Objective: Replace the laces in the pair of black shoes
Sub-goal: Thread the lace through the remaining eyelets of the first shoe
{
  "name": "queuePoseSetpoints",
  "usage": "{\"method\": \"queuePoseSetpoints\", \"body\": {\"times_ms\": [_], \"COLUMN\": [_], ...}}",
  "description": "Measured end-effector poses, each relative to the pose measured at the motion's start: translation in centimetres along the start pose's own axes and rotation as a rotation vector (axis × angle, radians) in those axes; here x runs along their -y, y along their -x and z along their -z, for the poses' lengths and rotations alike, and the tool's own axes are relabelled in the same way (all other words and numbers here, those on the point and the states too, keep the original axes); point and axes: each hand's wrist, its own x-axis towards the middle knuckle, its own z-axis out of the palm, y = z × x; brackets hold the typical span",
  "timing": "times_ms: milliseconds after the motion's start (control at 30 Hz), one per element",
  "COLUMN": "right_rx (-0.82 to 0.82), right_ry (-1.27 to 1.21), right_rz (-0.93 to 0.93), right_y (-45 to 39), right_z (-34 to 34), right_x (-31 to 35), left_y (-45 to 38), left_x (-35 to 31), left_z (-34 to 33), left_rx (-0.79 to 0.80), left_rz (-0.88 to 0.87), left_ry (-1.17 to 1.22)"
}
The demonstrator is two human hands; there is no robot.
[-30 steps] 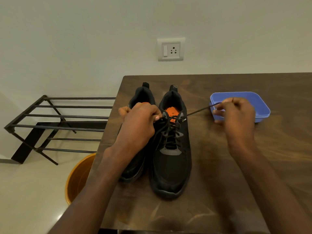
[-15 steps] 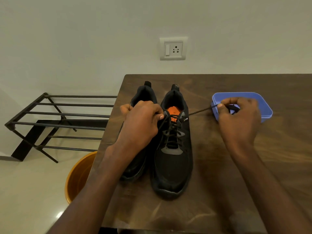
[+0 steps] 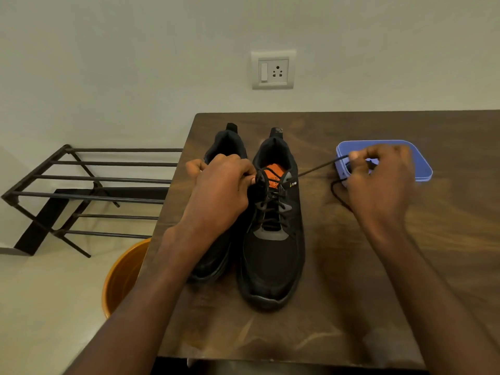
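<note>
Near the left edge of the brown surface [image 3: 351,293] two black shoes [image 3: 272,253] are placed. At the laced shoe's top eyelets (orange inside) the lace [image 3: 315,169] is pinched by the left hand [image 3: 220,193]; its end is pinched by the right hand [image 3: 378,185], before a blue tray [image 3: 422,169].

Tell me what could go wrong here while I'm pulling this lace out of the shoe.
The right hand pulls the lace sideways toward the blue tray; a hard tug might knock the tray along the table. The right shoe could tip or slide if the left hand loosens at the eyelets. The left shoe sits near the table edge and might get nudged off.
</note>
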Motion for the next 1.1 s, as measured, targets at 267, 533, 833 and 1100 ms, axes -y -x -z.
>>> {"method": "queuePoseSetpoints", "body": {"times_ms": [267,533,833,1100], "right_rx": [0.461,0.409,0.451,0.596], "right_ry": [-0.054,-0.009,-0.016,0.084], "right_rz": [0.243,0.037,0.286,0.155], "right_y": [2.8,0.3,2.4,2.1], "right_z": [-2.5,-0.2,-2.3,-0.9], "right_x": [2.4,0.2,2.3,2.4], "left_y": [0.1,0.1,0.2,0.3], "left_x": [-0.4,-0.1,-0.4,-0.7], "left_z": [-0.1,0.0,0.1,0.5], "left_rx": [-0.043,-0.049,-0.042,-0.013], "left_rz": [-0.012,-0.025,-0.023,0.009], "left_ry": [0.003,0.005,-0.010,-0.012]}}
